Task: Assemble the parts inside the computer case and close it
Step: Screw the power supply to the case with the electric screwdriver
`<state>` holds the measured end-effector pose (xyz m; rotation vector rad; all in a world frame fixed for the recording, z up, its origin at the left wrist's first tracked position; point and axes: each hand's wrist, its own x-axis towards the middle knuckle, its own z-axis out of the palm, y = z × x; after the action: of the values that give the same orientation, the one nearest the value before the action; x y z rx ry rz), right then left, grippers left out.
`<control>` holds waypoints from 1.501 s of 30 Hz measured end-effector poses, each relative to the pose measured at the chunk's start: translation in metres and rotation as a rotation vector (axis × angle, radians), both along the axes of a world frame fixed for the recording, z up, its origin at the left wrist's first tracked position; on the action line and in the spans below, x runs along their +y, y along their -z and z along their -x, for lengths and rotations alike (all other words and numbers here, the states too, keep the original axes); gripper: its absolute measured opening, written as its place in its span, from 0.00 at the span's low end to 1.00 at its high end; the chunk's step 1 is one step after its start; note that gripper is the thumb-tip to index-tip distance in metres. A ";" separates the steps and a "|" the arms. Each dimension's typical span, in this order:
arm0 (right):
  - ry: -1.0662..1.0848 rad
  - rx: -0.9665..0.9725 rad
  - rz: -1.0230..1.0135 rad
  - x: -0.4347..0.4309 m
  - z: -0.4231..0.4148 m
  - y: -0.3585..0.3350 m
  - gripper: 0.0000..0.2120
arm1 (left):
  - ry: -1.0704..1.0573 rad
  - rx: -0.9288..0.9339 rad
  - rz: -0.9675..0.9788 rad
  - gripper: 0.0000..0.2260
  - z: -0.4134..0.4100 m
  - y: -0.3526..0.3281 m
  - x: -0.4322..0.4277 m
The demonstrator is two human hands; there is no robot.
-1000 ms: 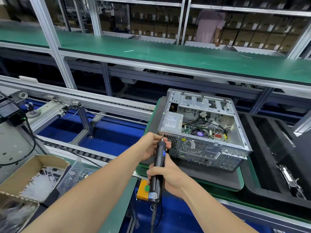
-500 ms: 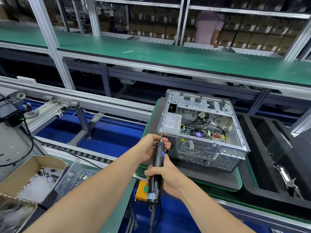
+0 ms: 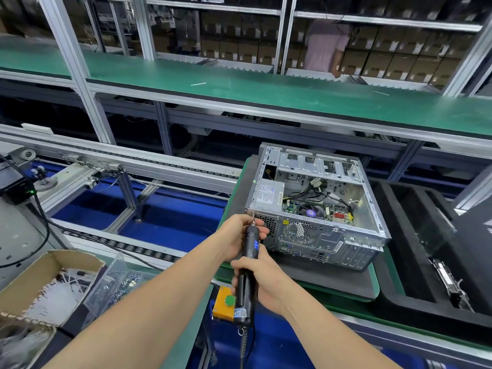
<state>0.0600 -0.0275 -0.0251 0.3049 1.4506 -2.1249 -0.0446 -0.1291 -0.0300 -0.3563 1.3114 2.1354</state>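
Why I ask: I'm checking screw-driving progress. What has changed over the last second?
Nothing visibly changed. The right hand still grips the screwdriver body, the left hand still holds its front end, and the bit stays at the near left corner of the open case.

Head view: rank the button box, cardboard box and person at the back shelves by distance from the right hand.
1. Button box, just left of the right hand.
2. Cardboard box, far left.
3. Person, far back at the shelves.
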 end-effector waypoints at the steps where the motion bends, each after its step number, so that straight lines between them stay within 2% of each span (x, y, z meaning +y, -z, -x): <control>1: 0.011 -0.006 0.003 0.000 -0.001 0.002 0.23 | 0.009 0.002 -0.004 0.11 -0.001 0.001 0.001; 9: 0.215 0.019 -0.024 0.026 -0.010 0.001 0.14 | 0.191 0.132 -0.037 0.12 -0.007 -0.004 0.039; 13: 0.328 0.043 -0.005 0.060 -0.016 -0.009 0.11 | 0.304 0.184 -0.064 0.19 -0.017 -0.014 0.088; 16: 0.424 0.087 -0.010 0.096 -0.020 -0.014 0.07 | 0.384 0.180 -0.121 0.23 -0.024 -0.025 0.131; 19: 0.528 0.135 -0.029 0.141 -0.025 -0.018 0.05 | 0.452 0.231 -0.078 0.24 -0.031 -0.036 0.180; 25: 0.711 0.166 -0.196 0.250 -0.027 -0.014 0.05 | 0.558 0.247 -0.073 0.26 -0.046 -0.032 0.293; 28: 0.743 0.140 -0.260 0.308 -0.028 -0.002 0.08 | 0.534 0.196 -0.023 0.24 -0.055 -0.023 0.349; 32: 0.737 0.079 -0.287 0.377 -0.027 0.020 0.13 | 0.511 0.169 0.263 0.19 -0.061 0.005 0.404; 35: 0.695 0.023 -0.264 0.417 -0.024 0.038 0.17 | 0.427 0.181 0.295 0.13 -0.058 0.031 0.429; 39: 0.646 -0.020 -0.302 0.447 -0.014 0.054 0.25 | 0.245 0.162 0.390 0.16 -0.047 0.059 0.442; 45: 0.556 0.031 -0.312 0.458 0.011 0.056 0.16 | 0.159 0.214 0.564 0.16 -0.023 0.085 0.447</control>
<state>0.0487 0.4308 -0.0812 0.8837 1.8837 -2.3083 -0.0216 0.3183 -0.1146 -0.2369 1.9929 1.6780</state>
